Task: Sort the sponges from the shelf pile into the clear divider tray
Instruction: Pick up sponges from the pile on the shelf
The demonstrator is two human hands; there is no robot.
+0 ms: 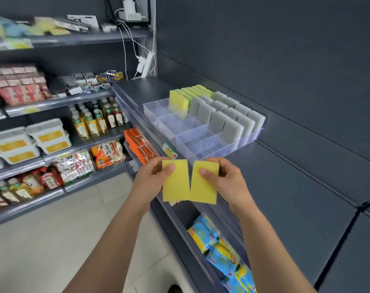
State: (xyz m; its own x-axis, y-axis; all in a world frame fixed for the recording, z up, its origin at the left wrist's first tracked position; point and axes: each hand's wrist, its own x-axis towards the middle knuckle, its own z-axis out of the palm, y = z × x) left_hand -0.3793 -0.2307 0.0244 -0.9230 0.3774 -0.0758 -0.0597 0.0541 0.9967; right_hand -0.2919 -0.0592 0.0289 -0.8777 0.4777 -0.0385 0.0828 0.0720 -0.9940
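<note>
**Sponge positions: tray and both hands**

Grey shelf point(285, 166) carries the clear divider tray point(203, 142). In its rear compartments, yellow tray sponges point(178, 101) stand upright beside grey tray sponges point(230, 130). Left hand point(152, 176) pinches the left yellow sponge point(175, 182). Right hand point(230, 178) pinches the right yellow sponge point(204, 185). The two held sponges meet edge to edge, near the tray's front.

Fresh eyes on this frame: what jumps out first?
Front and centre, a yellow sponge pinched in the left hand and a second yellow sponge in the right hand, held side by side. Behind them on the dark shelf sits the clear divider tray. Yellow-green sponges stand upright at its far left, grey sponges fill the right rows, and the near compartments are empty.
</note>
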